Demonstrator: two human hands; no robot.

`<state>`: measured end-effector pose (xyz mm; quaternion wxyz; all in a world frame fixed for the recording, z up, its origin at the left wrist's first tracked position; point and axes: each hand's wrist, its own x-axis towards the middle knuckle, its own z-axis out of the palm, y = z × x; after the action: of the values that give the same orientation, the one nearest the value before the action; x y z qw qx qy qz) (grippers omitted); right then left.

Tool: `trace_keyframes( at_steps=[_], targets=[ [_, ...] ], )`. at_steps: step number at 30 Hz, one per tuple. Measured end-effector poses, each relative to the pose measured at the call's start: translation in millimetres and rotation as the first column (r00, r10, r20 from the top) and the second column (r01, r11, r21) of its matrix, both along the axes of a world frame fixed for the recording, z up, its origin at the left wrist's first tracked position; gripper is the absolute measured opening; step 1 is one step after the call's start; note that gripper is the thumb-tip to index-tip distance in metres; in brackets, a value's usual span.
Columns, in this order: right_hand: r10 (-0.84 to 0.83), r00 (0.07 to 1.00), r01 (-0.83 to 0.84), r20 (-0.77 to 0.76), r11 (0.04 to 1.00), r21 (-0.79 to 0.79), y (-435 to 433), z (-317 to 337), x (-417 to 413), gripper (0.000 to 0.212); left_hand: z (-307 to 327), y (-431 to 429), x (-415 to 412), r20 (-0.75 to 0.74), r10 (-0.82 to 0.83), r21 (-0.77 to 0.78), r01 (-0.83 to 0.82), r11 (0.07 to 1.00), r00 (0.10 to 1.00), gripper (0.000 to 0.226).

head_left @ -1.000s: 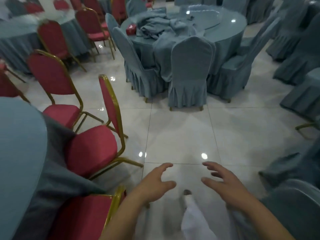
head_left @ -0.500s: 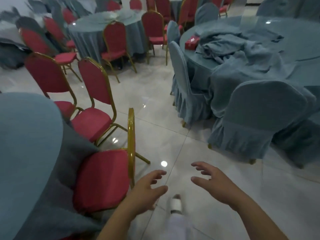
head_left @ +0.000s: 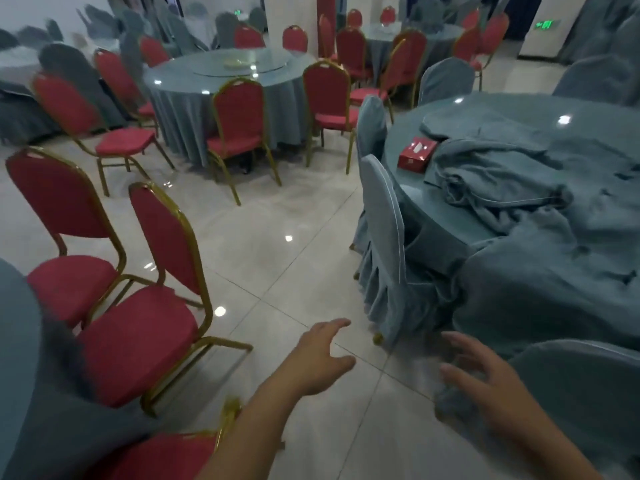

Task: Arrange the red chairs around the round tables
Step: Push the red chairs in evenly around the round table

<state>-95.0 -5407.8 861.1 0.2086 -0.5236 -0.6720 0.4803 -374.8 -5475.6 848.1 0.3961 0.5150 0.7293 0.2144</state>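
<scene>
Hands empty: left hand (head_left: 320,355) and right hand (head_left: 485,382) both spread, gripping nothing. Chairs (head_left: 145,306) at nine o'clock sit skewed beside my counter (head_left: 17,341). I reckon most of the arranging remains.

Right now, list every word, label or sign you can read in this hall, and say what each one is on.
Green lit sign, high at the far right: too blurred to read.
Small green sign, far back: too small to read.
Red box on the round table: white print on its top, too blurred to read.
No text here can be read.
</scene>
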Motion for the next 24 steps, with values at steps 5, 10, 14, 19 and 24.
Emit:
trace_keyframes(
  at_steps=[5,10,14,19,24],
  targets=[
    [0.014,0.999,-0.016,-0.028,0.997,-0.069,138,-27,-75,0.047,-21,120,-80,-0.097,0.036,-0.009,-0.037,0.999,0.995,0.072],
    [0.201,0.980,-0.199,0.008,0.974,-0.110,273,-39,-198,0.059,-41,198,-166,-0.268,0.134,-0.171,-0.184,0.968,0.954,0.076],
    [0.524,0.850,-0.514,0.050,0.847,-0.136,366,-35,-312,0.069,-36,245,-238,-0.330,0.193,-0.254,-0.284,0.925,0.924,0.081],
    [0.722,0.666,-0.734,0.190,0.679,-0.006,471,-33,-466,0.076,-35,304,-340,-0.352,0.352,-0.213,-0.440,0.872,0.867,0.080],
    [0.721,0.523,-0.832,0.454,0.547,0.091,582,-41,-610,0.079,-61,385,-469,-0.379,0.394,-0.214,-0.493,0.843,0.837,0.083]
  ],
)
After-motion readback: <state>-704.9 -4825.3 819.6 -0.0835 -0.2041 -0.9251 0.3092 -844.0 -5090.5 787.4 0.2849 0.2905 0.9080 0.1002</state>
